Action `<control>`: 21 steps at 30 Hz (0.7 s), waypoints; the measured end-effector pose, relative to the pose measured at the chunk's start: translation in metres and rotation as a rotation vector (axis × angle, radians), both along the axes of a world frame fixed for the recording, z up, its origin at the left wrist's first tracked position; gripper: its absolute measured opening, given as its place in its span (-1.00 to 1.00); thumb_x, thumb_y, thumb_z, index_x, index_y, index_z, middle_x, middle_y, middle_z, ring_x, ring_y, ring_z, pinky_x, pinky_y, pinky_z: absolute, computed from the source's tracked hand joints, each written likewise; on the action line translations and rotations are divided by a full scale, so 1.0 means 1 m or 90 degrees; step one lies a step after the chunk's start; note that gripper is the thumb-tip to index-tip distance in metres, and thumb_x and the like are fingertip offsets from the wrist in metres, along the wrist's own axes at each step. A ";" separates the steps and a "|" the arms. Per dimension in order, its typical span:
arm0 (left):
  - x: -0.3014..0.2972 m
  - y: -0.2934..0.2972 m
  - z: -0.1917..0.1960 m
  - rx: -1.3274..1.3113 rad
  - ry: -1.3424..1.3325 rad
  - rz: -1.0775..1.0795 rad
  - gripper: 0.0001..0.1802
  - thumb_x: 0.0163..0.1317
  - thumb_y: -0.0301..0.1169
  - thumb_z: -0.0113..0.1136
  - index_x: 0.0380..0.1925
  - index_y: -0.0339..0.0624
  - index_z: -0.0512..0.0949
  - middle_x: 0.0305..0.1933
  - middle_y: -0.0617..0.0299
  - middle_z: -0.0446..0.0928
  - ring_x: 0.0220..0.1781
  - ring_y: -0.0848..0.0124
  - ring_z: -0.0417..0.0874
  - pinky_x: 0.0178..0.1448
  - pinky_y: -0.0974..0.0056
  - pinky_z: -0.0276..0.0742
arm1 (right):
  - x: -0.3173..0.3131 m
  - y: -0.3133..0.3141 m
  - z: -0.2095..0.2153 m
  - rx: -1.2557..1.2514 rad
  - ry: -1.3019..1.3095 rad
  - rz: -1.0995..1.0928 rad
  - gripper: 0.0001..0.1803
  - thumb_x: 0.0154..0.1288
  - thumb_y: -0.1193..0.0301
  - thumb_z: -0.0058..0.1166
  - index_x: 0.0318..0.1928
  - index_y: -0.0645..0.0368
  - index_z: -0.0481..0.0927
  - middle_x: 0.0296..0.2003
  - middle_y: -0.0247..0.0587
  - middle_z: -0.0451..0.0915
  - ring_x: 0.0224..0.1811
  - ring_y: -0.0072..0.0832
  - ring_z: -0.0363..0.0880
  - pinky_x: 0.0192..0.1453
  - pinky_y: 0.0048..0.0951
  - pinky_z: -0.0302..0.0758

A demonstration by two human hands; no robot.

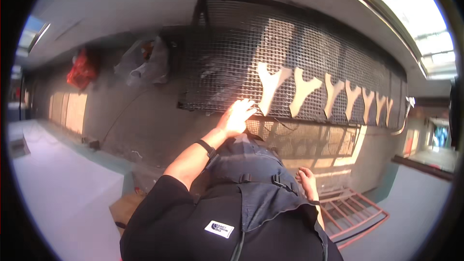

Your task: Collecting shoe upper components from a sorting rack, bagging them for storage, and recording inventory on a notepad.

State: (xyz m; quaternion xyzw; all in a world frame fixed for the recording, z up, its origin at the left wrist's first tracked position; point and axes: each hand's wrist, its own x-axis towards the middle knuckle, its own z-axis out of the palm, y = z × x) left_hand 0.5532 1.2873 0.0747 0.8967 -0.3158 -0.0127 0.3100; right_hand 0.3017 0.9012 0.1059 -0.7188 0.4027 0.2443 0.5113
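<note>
Several pale Y-shaped pieces (272, 87) lie in a row along the near side of a black wire-mesh rack (222, 77); their material is hard to tell. My left hand (237, 117) reaches to the rack's near edge, fingers stretched out and slightly apart, close to the stem of the leftmost piece. Nothing shows in that hand, and whether its fingertips touch the mesh is unclear. Lower down at my right side hangs my right hand (306, 181), away from the rack. Its fingers are curled in, with nothing visible in them.
On the floor to the left are a red bag (82, 71) and a pale plastic bag (145, 60). A reddish barred metal frame (355, 215) stands at the lower right. Beside my left arm is a brown cardboard box (130, 208). Windows (411, 14) let in sunlight at the upper right.
</note>
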 end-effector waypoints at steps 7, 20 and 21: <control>0.003 -0.036 -0.007 0.080 -0.053 -0.041 -0.32 0.00 -0.48 0.21 0.25 -0.16 0.46 0.44 -0.06 0.32 0.51 -0.03 0.26 0.59 -0.10 0.09 | -0.113 -0.039 -0.036 0.000 0.037 -0.110 -0.56 0.42 0.29 0.07 0.22 0.21 0.52 -0.11 -0.24 0.69 -0.22 -0.54 0.68 -0.19 -0.49 0.52; -0.094 -0.175 -0.001 0.354 0.017 0.332 -0.11 0.05 -0.33 0.27 0.44 -0.07 0.18 0.45 -0.08 0.23 0.50 -0.04 0.22 0.47 -0.19 0.19 | -0.385 -0.090 -0.122 0.187 0.153 -0.689 -0.62 0.44 0.17 0.01 0.15 0.06 0.54 -0.17 -0.28 0.66 -0.29 -0.46 0.67 -0.31 -0.35 0.57; -0.104 -0.188 0.001 0.368 0.009 0.310 -0.21 0.06 -0.34 0.25 0.38 -0.11 0.29 0.27 -0.04 0.42 0.35 0.00 0.43 0.37 -0.08 0.37 | -0.393 -0.098 -0.122 0.193 0.141 -0.708 -0.61 0.44 0.16 0.01 0.15 0.06 0.54 -0.17 -0.28 0.66 -0.29 -0.47 0.67 -0.31 -0.37 0.57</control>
